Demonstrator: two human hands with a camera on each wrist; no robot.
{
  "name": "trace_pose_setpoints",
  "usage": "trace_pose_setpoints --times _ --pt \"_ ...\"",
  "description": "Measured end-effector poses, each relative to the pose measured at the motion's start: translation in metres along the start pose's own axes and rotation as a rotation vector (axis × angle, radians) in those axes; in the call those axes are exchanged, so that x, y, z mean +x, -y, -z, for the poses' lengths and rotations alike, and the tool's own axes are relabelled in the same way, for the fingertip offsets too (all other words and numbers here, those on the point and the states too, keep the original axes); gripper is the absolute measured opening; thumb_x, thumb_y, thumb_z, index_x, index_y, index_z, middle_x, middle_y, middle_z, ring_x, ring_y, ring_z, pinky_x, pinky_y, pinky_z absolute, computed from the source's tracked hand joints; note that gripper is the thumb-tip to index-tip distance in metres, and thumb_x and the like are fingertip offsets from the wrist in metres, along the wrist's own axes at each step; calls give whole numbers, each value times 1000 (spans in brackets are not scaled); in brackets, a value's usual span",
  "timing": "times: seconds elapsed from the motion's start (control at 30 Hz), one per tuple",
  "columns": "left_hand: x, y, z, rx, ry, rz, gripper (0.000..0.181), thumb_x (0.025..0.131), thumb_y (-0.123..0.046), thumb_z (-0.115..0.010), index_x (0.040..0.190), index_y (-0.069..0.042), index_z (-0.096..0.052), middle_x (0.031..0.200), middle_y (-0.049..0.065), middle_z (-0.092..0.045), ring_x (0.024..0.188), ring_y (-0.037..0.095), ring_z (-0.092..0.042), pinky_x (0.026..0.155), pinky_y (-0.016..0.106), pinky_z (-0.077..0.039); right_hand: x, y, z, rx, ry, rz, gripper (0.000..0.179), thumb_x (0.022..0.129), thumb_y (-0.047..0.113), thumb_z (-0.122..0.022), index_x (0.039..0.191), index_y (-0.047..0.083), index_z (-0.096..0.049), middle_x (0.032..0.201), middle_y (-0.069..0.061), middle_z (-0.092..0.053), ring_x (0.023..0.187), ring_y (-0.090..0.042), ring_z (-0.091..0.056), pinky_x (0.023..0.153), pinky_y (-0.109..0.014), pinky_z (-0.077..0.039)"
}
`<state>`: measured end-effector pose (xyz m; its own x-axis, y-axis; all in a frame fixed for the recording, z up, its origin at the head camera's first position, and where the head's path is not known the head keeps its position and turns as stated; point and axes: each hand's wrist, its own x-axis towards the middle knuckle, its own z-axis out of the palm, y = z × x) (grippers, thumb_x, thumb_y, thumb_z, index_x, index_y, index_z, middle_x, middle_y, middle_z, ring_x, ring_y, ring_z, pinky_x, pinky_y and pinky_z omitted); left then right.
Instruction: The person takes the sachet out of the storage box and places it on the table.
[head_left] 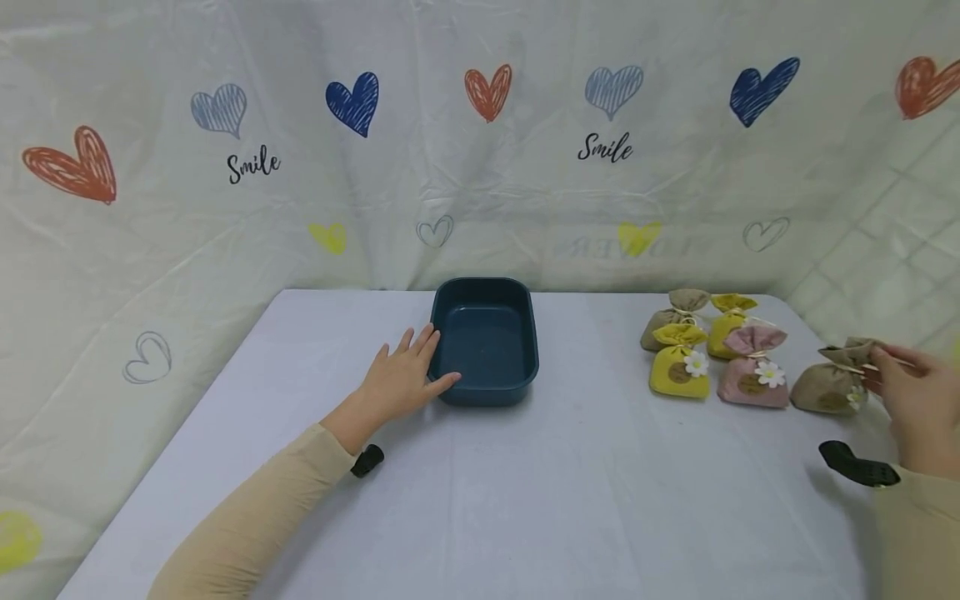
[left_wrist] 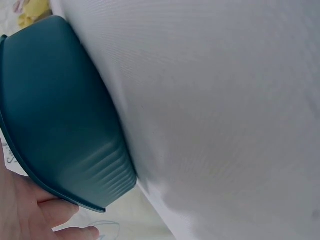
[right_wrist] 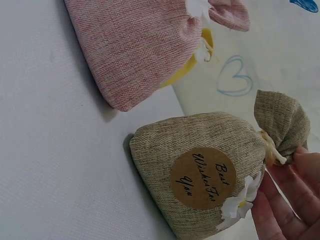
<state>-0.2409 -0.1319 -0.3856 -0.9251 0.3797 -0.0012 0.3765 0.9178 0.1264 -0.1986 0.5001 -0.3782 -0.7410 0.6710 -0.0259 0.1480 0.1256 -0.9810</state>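
Observation:
A dark teal rectangular basin (head_left: 486,354) stands near the table's back edge. My left hand (head_left: 401,375) rests on its left rim with fingers spread; the left wrist view shows the basin's ribbed outer wall (left_wrist: 65,110) beside the fingers. At the far right, my right hand (head_left: 918,400) pinches the gathered top of a beige cloth gift pouch (head_left: 828,387). In the right wrist view this pouch (right_wrist: 165,145) bears a round brown "Best Wishes For You" label and a white flower. Its base looks to be on or just above the table; I cannot tell which.
Left of the held pouch stand a pink pouch (head_left: 752,379), a yellow pouch (head_left: 678,375), another yellow pouch (head_left: 726,329) behind and a second beige pouch (head_left: 663,325). A white cloth covers the table (head_left: 525,500). Behind it hangs a heart-printed curtain (head_left: 540,192).

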Motion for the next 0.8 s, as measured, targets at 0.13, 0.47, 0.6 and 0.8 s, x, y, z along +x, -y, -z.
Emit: trace_pose_setpoints --times 0.13,0.47,0.6,0.8 --pt "0 1 1 0 -9 -4 90 102 -66 -44 164 -4 -21 170 12 -16 154 40 -16 116 67 -21 -2 -1 -6 60 -72 -26 25 107 17 -52 94 38 -58 79 28 -53 63 15 -54 52 -4 -43" --pt "-1 3 0 1 -9 11 90 102 -67 -43 164 -5 -21 170 12 -16 154 40 -16 116 67 -21 -9 11 -18 -180 -182 -12 40 109 31 -46 148 32 -54 106 32 -48 79 18 -46 65 -2 -39" --pt "-1 4 0 -9 -10 14 91 102 -67 -44 164 -5 -20 170 12 -16 154 40 -17 116 67 -22 -16 14 -22 -380 -208 42 50 108 38 -42 155 22 -49 138 19 -55 90 18 -42 71 -10 -32" --pt "0 5 0 -42 -6 15 91 101 -67 -45 164 -6 -20 170 11 -16 153 40 -19 115 67 -24 -28 25 -28 -452 -206 75 53 109 38 -34 158 22 -43 162 2 -37 140 -9 -39 85 -19 -34"
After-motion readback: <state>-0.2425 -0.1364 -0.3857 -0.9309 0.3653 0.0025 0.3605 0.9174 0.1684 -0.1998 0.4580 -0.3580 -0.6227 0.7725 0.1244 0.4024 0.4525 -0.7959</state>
